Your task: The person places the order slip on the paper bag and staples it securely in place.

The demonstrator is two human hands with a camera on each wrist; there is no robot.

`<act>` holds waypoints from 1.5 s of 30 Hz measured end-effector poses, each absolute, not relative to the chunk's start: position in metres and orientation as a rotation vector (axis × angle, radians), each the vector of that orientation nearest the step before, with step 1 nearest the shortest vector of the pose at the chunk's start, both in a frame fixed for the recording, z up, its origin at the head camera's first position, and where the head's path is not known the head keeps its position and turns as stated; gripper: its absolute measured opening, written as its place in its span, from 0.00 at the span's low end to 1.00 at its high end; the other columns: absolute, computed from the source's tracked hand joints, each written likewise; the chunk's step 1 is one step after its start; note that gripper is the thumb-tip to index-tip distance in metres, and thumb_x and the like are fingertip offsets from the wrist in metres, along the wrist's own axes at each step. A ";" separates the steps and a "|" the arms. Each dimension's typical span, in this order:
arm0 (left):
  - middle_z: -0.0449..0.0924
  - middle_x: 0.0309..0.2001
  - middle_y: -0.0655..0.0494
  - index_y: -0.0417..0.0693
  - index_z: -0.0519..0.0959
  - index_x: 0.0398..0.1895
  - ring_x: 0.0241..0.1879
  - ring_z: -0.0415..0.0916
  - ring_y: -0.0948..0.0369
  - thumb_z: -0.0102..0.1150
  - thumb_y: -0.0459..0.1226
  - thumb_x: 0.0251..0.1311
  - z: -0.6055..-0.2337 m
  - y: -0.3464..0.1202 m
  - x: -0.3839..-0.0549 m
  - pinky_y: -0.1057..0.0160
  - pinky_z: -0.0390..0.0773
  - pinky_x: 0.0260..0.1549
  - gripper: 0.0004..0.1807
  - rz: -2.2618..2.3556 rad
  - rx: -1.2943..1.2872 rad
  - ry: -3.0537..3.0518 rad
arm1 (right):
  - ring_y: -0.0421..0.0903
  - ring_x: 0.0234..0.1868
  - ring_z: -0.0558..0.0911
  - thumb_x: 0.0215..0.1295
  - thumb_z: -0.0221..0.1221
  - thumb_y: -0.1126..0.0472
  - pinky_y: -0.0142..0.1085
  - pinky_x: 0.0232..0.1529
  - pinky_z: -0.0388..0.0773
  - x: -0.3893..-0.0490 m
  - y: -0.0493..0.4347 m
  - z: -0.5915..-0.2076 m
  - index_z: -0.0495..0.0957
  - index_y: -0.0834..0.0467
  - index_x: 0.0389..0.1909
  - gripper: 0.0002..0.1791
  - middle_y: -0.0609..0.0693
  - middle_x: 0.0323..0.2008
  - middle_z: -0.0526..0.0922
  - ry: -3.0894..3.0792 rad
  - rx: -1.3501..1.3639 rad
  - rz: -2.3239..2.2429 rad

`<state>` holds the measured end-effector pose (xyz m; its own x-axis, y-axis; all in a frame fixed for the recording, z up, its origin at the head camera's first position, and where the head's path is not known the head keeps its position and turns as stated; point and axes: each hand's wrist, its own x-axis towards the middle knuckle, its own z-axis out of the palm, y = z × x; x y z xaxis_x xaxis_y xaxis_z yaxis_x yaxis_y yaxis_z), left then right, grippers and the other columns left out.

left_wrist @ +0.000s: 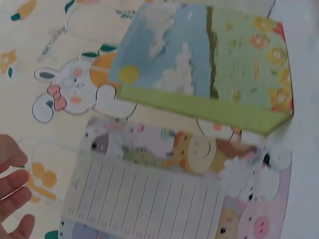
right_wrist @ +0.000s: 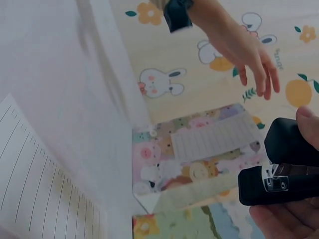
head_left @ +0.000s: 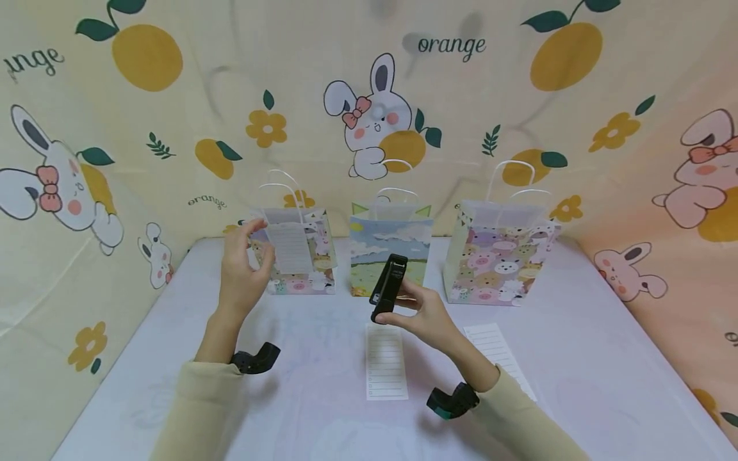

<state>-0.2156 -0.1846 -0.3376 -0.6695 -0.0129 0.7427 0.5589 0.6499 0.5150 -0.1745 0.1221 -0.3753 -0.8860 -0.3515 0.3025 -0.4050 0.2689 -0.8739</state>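
Note:
A black stapler [head_left: 389, 287] is gripped in my right hand [head_left: 423, 317], thumb on one side and fingers on the other; its jaws gape apart in the right wrist view. My left hand [head_left: 245, 272] is raised at the left side of the animal-print paper bag [head_left: 294, 283], with loosely bent fingers and nothing in them. In the right wrist view that hand [right_wrist: 244, 50] hangs apart from the bag. Against the bag's front lies a lined paper slip [head_left: 288, 248]; how it is attached cannot be seen. Another lined slip [head_left: 386, 365] lies on the table below the stapler.
A landscape-print bag [head_left: 363, 246] stands in the middle, with another animal-print bag [head_left: 490, 269] at the right. One more lined slip [head_left: 496, 346] lies partly behind my right forearm. Patterned cloth [head_left: 230, 96] hangs behind the white table [head_left: 311, 397].

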 end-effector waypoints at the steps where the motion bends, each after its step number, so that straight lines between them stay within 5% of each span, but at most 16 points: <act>1: 0.75 0.55 0.38 0.33 0.69 0.59 0.57 0.68 0.46 0.55 0.25 0.58 -0.339 -0.182 -0.214 0.61 0.67 0.53 0.23 -0.987 -0.438 -2.124 | 0.58 0.50 0.84 0.52 0.70 0.63 0.40 0.55 0.80 -0.174 0.125 -0.375 0.69 0.64 0.64 0.37 0.62 0.47 0.84 -2.472 0.735 1.716; 16: 0.85 0.41 0.47 0.39 0.81 0.43 0.45 0.80 0.53 0.60 0.26 0.57 -0.370 -0.147 -0.201 0.54 0.78 0.48 0.10 -0.951 -0.706 -2.249 | 0.59 0.53 0.81 0.57 0.67 0.61 0.41 0.56 0.80 -0.171 0.162 -0.372 0.65 0.62 0.68 0.37 0.61 0.49 0.83 -2.574 0.653 1.608; 31: 0.85 0.40 0.51 0.44 0.81 0.41 0.41 0.80 0.59 0.57 0.27 0.61 -0.412 -0.112 -0.195 0.62 0.80 0.43 0.08 -1.141 -0.920 -2.403 | 0.58 0.50 0.83 0.58 0.66 0.62 0.38 0.52 0.82 -0.168 0.183 -0.373 0.66 0.67 0.66 0.35 0.63 0.49 0.82 -2.619 0.709 1.561; 35: 0.86 0.39 0.51 0.43 0.82 0.41 0.41 0.81 0.58 0.56 0.28 0.62 -0.419 -0.109 -0.192 0.57 0.81 0.42 0.08 -1.217 -0.884 -2.461 | 0.59 0.52 0.82 0.59 0.66 0.62 0.40 0.53 0.82 -0.166 0.188 -0.373 0.67 0.67 0.64 0.33 0.64 0.49 0.82 -2.639 0.657 1.551; 45: 0.87 0.39 0.51 0.41 0.82 0.41 0.41 0.82 0.57 0.54 0.30 0.64 -0.439 -0.103 -0.187 0.62 0.80 0.43 0.07 -1.401 -0.831 -2.553 | 0.27 0.46 0.80 0.59 0.65 0.63 0.29 0.49 0.82 -0.163 0.213 -0.379 0.67 0.68 0.64 0.33 0.64 0.47 0.82 -2.660 0.601 1.645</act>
<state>-0.1873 -0.1026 -0.4392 -0.8433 0.4090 0.3485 0.5137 0.4233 0.7463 -0.1630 0.2129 -0.3788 -0.9278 -0.3375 0.1591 -0.2932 0.3955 -0.8704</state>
